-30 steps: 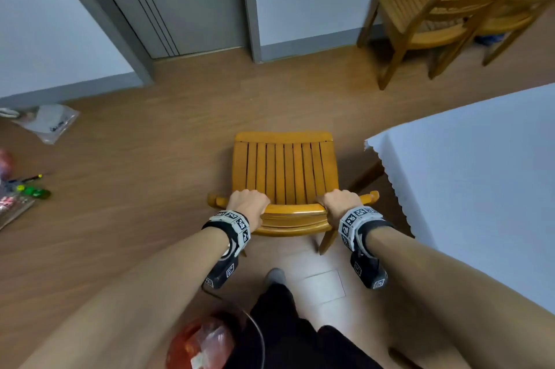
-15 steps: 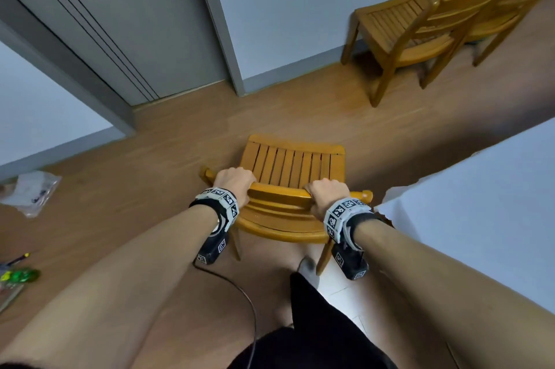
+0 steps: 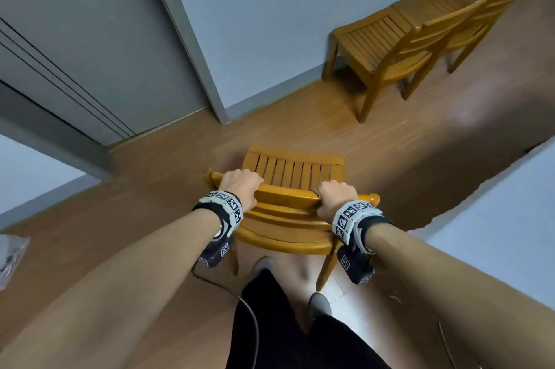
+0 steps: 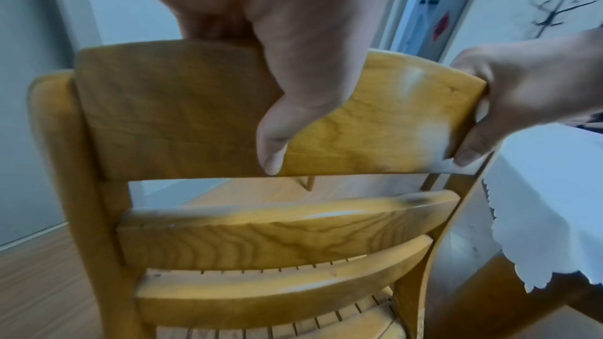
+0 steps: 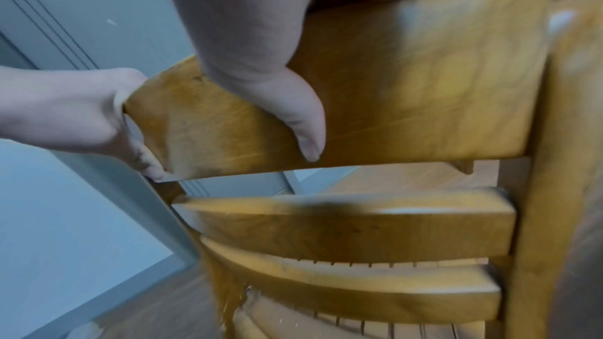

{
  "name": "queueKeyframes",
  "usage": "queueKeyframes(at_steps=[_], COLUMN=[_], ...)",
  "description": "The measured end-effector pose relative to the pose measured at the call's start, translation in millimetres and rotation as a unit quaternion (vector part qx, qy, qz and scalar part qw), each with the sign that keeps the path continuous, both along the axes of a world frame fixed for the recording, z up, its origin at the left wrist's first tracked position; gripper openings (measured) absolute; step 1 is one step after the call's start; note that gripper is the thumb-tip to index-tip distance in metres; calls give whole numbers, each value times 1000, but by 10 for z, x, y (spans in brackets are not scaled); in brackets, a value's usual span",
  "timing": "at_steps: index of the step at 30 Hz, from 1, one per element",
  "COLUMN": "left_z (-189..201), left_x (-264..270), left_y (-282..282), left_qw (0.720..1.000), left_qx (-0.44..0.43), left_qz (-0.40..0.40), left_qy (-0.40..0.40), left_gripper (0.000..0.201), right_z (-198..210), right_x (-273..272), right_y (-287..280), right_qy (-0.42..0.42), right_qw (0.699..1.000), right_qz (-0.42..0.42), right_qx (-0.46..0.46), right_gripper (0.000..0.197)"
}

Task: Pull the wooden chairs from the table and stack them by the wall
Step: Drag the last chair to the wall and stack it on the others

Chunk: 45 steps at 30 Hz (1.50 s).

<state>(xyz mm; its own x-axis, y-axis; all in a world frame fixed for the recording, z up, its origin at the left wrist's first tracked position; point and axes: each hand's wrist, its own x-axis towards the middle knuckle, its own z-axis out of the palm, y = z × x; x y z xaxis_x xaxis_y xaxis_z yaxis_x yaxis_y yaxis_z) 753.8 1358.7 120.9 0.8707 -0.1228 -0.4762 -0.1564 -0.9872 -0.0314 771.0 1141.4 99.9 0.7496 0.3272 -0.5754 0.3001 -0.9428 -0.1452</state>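
Looking down through the head view, we grip the honey-coloured wooden slat-seat chair (image 3: pixel 292 176) by its curved top rail. Our left hand (image 3: pixel 240 187) is curled over the rail near its left end, and our right hand (image 3: pixel 336 197) is curled over it near the right end. The chair stands on the brown wood-grain floor (image 3: pixel 150 203), just ahead of our feet. Two more honey-coloured wooden chairs (image 3: pixel 402 38) sit nested together against the pale grey wall (image 3: pixel 270 8) at upper right. The white-clothed table (image 3: pixel 510 218) edges in on the right, near the held chair but apart from it. A grey door (image 3: pixel 90 38) fills the upper left.

Against the frame half a second back, the grip is unchanged, both hands on the same rail. The door and wall loom larger and the nested chairs lie nearer. The table's corner has slid farther right.

Left wrist view: the left hand (image 4: pixel 293 48) wraps the rail from above, thumb pressed flat on the rail's near face. The right hand (image 4: pixel 522 94) clamps the rail's far end. A scalloped white tablecloth (image 4: pixel 548 202) hangs just beside the chair.

Right wrist view: the right hand (image 5: pixel 261 48) folds over the rail, thumb down its near face. The left hand (image 5: pixel 81 112) pinches the other end. Motion blur smears the frame.
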Motion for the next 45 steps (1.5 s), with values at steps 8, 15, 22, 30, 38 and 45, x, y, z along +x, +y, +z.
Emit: queueKeyframes(at_steps=[8, 15, 22, 30, 38, 45], left_z=[-57, -182, -258, -355, -594, -458], left_x=[595, 705, 427, 209, 567, 1550], left_y=[196, 461, 601, 600, 494, 121], left_qw=[995, 975, 965, 975, 959, 955], left_qx=[-51, -95, -25, 45, 78, 9], left_qz=[-81, -193, -255, -219, -271, -297], left_qy=[-27, -57, -49, -13, 28, 5], left_gripper=[26, 37, 43, 28, 24, 7], right_z=[164, 275, 208, -117, -405, -190], right_x=[506, 511, 90, -395, -240, 733], right_y=[156, 227, 227, 357, 319, -14], right_qy=[-5, 15, 7, -4, 42, 10], right_qw=[994, 992, 993, 990, 989, 972], right_qz=[-94, -116, -112, -140, -143, -232], right_qx=[-52, -56, -43, 17, -7, -34], right_gripper=[21, 25, 17, 12, 26, 26])
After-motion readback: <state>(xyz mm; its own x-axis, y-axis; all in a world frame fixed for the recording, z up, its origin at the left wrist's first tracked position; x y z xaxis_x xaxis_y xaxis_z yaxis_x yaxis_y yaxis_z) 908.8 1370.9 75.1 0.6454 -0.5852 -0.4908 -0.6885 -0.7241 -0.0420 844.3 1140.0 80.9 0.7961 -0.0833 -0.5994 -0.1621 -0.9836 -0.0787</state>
